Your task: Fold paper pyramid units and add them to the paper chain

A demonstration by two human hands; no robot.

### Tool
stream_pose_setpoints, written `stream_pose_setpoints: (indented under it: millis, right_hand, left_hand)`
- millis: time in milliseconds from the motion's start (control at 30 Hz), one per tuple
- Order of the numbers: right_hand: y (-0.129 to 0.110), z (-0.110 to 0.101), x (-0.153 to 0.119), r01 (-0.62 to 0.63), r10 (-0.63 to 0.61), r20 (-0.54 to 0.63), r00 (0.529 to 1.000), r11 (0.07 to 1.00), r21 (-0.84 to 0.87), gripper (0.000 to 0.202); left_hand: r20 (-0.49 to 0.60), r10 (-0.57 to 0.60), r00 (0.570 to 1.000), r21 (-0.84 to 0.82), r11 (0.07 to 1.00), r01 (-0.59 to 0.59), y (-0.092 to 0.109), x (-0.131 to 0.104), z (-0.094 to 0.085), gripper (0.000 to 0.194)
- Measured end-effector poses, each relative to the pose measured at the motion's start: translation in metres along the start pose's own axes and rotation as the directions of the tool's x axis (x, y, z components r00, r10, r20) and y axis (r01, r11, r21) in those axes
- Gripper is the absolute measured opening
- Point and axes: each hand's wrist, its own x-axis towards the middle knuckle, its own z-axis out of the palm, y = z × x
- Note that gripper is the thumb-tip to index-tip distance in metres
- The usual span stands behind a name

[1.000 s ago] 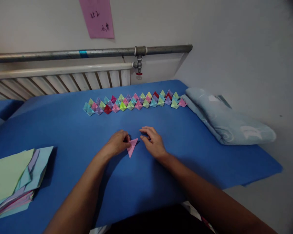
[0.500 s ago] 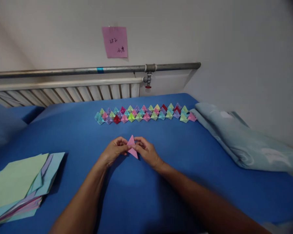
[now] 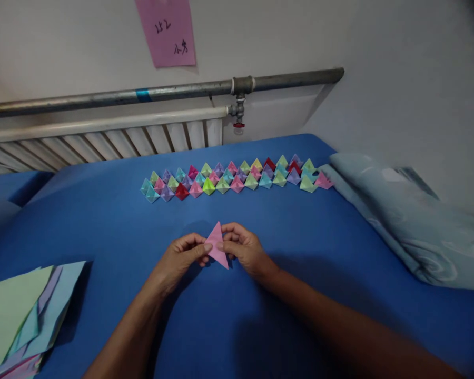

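A small pink folded paper (image 3: 218, 255) with pointed ends is held above the blue surface (image 3: 205, 326), near the middle of the view. My left hand (image 3: 185, 257) pinches its left side, thumb on top and fingers curled beneath. On the right side, my right hand (image 3: 245, 249) grips the same paper between thumb and fingers. The two thumb tips are close together on its face. Beyond my hands, several folded paper pieces (image 3: 222, 185) in many colours stand in close rows.
A stack of coloured paper sheets (image 3: 13, 310) lies at the lower left. At the right is a folded grey-green blanket (image 3: 395, 226). Behind the surface are a white radiator (image 3: 114, 143), a metal pipe (image 3: 189, 90) and a pink note (image 3: 169, 34) on the wall.
The view has shifted closer and lower. Both hands still hold the pink paper, and the left thumb now lies further over its face.
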Motion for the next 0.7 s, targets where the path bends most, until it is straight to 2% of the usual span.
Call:
stream_pose_setpoints:
  millis: [100,300,467,700]
  right_hand:
    - [-0.0018,-0.0008,-0.0013,-0.019,0.019,-0.011,1.0,1.0,0.007,0.026]
    - [0.0004,0.0005,-0.0025,-0.013,0.012,-0.041,0.999,1.0,-0.013,0.028]
    - [-0.0015,0.0,-0.0038,-0.018,0.018,-0.049,0.999,1.0,-0.005,0.025]
    - [0.0,-0.0046,-0.001,-0.007,0.011,-0.049,0.999,0.996,0.093,0.021]
  left_hand:
    - [-0.028,0.024,0.999,0.021,1.0,-0.023,0.0013,-0.001,0.0015,0.023]
    - [0.0,-0.004,1.0,-0.005,1.0,0.004,0.0012,-0.0011,0.0043,0.03]
    - [0.013,-0.043,0.999,-0.118,0.992,0.044,0.0003,-0.0009,0.002,0.031]
    - [0.051,-0.078,0.996,-0.317,0.944,0.09,0.0014,-0.0004,-0.0013,0.03]
